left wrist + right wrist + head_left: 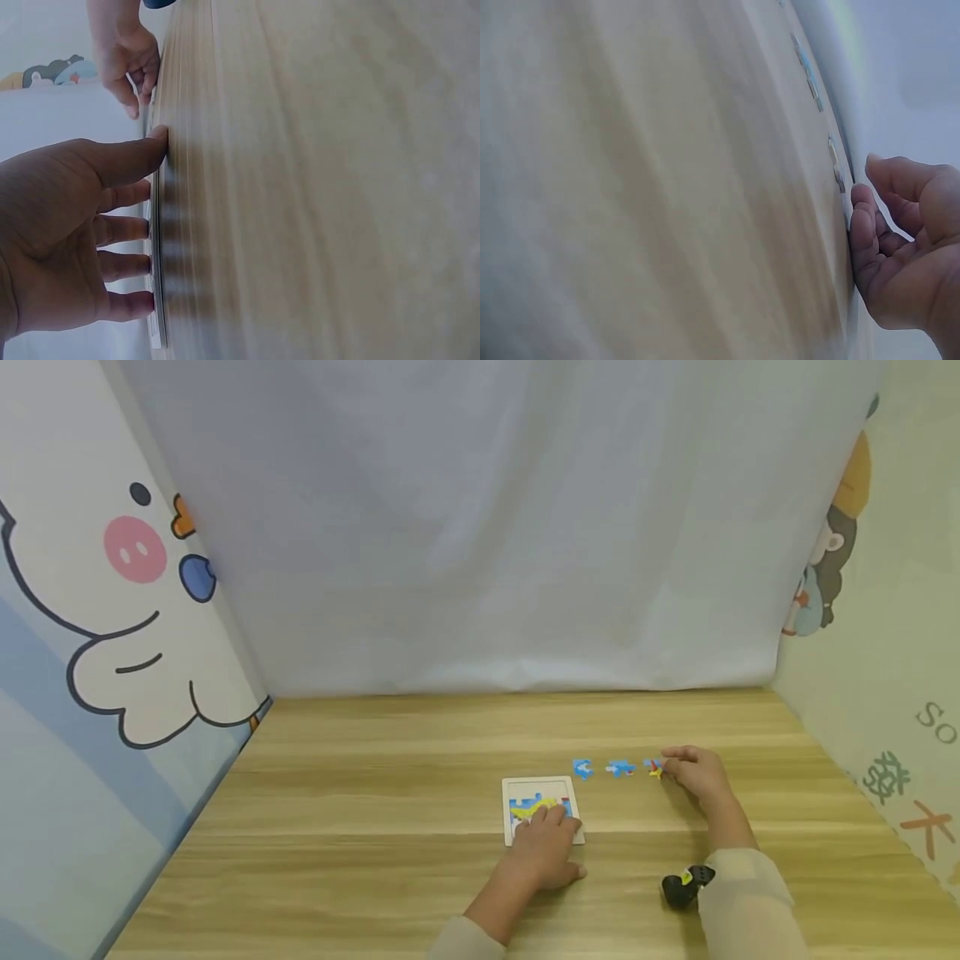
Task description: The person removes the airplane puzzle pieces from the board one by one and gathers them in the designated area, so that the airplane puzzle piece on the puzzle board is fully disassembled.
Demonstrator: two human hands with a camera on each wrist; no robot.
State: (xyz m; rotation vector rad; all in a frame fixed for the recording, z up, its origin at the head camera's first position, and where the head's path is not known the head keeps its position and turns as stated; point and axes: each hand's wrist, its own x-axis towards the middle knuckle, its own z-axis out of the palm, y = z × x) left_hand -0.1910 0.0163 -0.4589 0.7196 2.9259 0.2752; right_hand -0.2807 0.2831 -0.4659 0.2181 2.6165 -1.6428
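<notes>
My left hand (542, 852) rests on a small square puzzle board (506, 802) with a pale frame and a partly covered yellow and blue picture. In the left wrist view, the fingertips of that hand (60, 232) press on the board's thin edge-on shape (156, 300), and the thumb touches down beside it. My right hand (699, 774) is at the right end of a row of loose puzzle pieces, beside a blue, red and yellow piece (654, 767). In the right wrist view, its fingers (864, 225) curl loosely, thumb apart, with no piece visible between them.
Two more blue puzzle pieces, one at the left (582, 768) and one in the middle (620, 767), lie behind and right of the board on the wooden table (360, 860). A black wrist device (684, 888) sits by the right sleeve. A pale curtain (480, 543) hangs behind the table.
</notes>
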